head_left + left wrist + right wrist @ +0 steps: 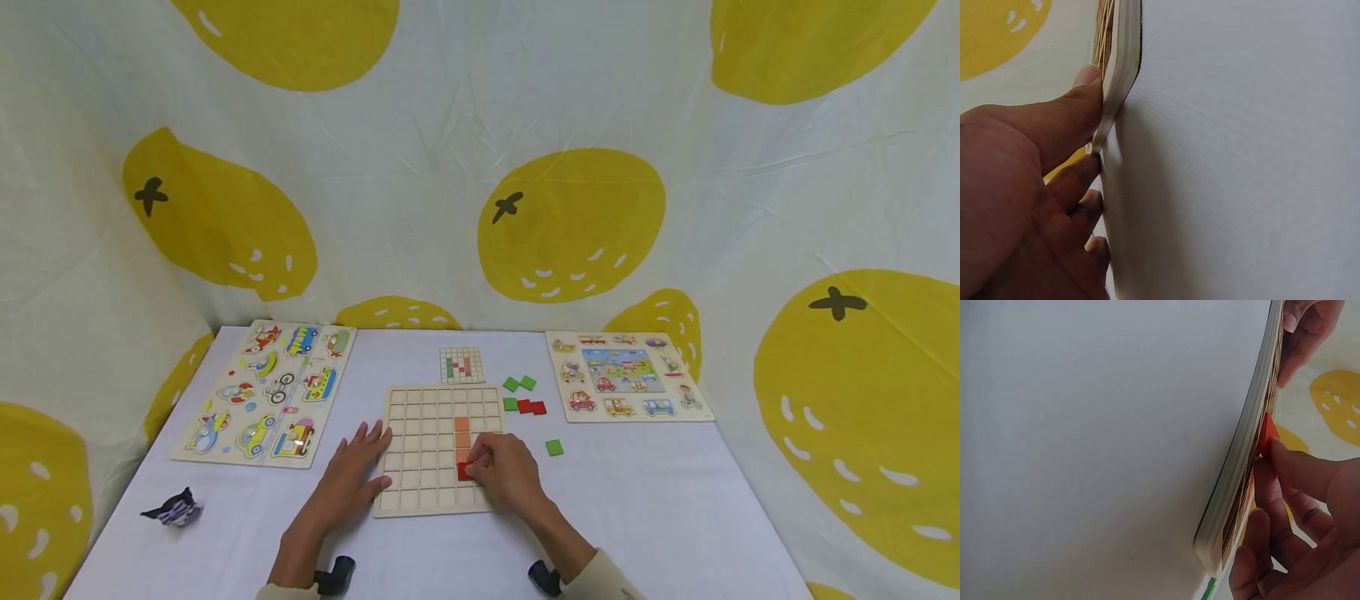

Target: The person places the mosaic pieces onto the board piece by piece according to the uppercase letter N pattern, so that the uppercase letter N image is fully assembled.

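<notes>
A wooden grid board (410, 479) lies on the table between the two hands. Several orange tiles (462, 426) run down one of its columns. At the lower end of that column my right hand (512, 473) pinches a red square tile (1266, 436) between thumb and finger; the tile is tilted against the board in the right wrist view. My left hand (351, 479) rests at the board's left edge with fingers spread. In the left wrist view its thumb (1082, 100) lies on the rim while the other fingers touch down beside the board.
Behind the board lies a small pattern card (461, 365). Loose green tiles (554, 447) and red tiles (532, 407) lie to the right. Picture puzzles stand at the left (266, 392) and right (630, 379). A small dark figurine (177, 509) is at front left.
</notes>
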### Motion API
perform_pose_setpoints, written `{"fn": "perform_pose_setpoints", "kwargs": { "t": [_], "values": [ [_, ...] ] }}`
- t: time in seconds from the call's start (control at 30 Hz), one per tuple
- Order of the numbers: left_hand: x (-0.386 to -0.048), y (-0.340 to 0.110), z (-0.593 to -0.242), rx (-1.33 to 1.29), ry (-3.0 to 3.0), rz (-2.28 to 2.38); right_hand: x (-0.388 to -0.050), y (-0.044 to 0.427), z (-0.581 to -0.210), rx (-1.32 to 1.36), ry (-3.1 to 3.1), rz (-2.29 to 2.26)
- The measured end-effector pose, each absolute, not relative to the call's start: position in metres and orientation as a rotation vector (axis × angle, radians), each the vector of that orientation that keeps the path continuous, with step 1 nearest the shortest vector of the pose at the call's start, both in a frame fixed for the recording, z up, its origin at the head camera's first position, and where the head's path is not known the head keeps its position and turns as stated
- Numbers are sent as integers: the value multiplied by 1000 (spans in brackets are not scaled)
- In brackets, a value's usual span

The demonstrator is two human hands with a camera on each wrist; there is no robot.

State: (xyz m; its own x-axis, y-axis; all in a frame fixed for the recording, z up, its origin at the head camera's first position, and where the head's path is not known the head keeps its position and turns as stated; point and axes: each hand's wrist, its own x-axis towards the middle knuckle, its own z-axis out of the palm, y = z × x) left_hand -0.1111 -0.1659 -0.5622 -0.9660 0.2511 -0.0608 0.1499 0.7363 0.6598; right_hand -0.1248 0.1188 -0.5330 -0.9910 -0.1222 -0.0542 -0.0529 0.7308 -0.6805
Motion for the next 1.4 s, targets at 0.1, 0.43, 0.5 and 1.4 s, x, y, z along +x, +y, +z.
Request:
{"fn": "perform_pose_setpoints", "kwargs": {
  "t": [0.1, 0.43, 0.5, 1.4],
  "values": [
    [-111, -166, -562, 325, 2795, 1042, -126, 116, -535, -142, 2866, -1044],
    [-112, -166, -564, 335, 2796, 1042, -125, 119, -532, -229, 2836, -991],
    [-111, -166, -564, 336, 2798, 1041, -126, 122, -532, -259, 2814, -999],
    [-112, -166, -564, 338, 2802, 1031, -206, 200, -536, 20, 3022, -989]
  ]
}}
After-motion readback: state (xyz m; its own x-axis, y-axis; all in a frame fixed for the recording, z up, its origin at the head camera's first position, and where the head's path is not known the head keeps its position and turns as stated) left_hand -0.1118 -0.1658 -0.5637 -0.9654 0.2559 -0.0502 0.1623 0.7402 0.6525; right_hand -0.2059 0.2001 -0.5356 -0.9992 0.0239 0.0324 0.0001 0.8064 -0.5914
